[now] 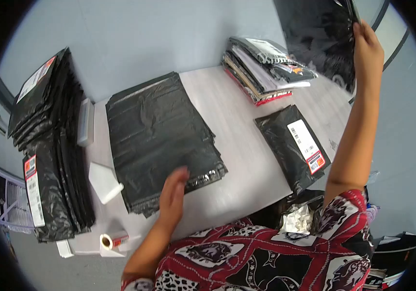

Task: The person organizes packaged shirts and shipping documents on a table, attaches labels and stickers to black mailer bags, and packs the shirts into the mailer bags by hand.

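My right hand is raised at the upper right, its fingers closed on the edge of a black plastic mailer bag that hangs in the air. My left hand is at the front edge of a flat stack of black mailer bags, fingers stretched out and holding nothing. Whether it touches the stack I cannot tell. To the right lies a black parcel with a white and red label. Behind that parcel is a pile of packed items and papers.
Tall stacks of labelled black parcels stand on the table's left side. Beside them are a clear plastic box, a folded white sheet and a roll of labels. Crumpled paper lies in a dark bin below the table's front edge.
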`<action>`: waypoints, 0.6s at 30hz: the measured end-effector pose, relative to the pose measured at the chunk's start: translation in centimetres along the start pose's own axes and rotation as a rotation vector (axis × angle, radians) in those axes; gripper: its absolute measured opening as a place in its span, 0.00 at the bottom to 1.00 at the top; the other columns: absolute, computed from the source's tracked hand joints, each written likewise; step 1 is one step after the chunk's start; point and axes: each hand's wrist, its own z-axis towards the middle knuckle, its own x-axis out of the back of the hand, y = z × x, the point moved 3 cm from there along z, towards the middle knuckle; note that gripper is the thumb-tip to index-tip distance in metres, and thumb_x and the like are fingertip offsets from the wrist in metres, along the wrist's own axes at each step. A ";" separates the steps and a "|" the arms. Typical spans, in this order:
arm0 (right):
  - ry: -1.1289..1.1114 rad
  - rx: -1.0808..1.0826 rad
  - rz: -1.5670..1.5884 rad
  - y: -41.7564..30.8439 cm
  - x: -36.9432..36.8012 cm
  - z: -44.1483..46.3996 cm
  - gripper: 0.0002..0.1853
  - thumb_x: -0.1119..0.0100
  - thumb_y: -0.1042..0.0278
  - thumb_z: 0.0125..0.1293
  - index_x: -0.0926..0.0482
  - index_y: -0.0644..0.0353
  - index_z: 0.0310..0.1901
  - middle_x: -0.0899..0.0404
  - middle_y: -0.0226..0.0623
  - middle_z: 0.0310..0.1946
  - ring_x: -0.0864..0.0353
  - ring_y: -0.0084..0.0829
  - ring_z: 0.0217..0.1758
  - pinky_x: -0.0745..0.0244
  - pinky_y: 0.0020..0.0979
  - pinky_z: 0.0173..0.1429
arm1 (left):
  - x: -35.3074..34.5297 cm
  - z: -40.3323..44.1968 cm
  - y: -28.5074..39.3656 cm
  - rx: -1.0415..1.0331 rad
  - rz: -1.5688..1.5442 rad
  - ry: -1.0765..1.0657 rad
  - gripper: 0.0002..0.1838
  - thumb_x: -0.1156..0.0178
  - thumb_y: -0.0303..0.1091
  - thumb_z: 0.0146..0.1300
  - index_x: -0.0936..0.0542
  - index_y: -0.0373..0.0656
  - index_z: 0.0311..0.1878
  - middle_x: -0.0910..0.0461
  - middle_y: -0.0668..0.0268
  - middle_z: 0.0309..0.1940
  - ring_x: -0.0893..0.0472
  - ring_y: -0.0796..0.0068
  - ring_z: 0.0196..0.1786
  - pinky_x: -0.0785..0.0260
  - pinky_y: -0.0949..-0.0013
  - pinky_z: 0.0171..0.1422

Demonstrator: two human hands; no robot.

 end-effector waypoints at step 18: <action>-0.838 -0.778 0.464 8.0 -3.4 -33.3 0.17 0.48 0.65 0.59 0.29 0.63 0.48 0.23 0.36 0.37 0.26 0.25 0.40 0.32 0.25 0.46 | 3.0 -2.9 5.4 0.120 -0.918 0.205 0.31 0.62 0.55 0.64 0.43 0.42 0.62 0.42 0.59 0.61 0.43 0.61 0.64 0.52 0.60 0.66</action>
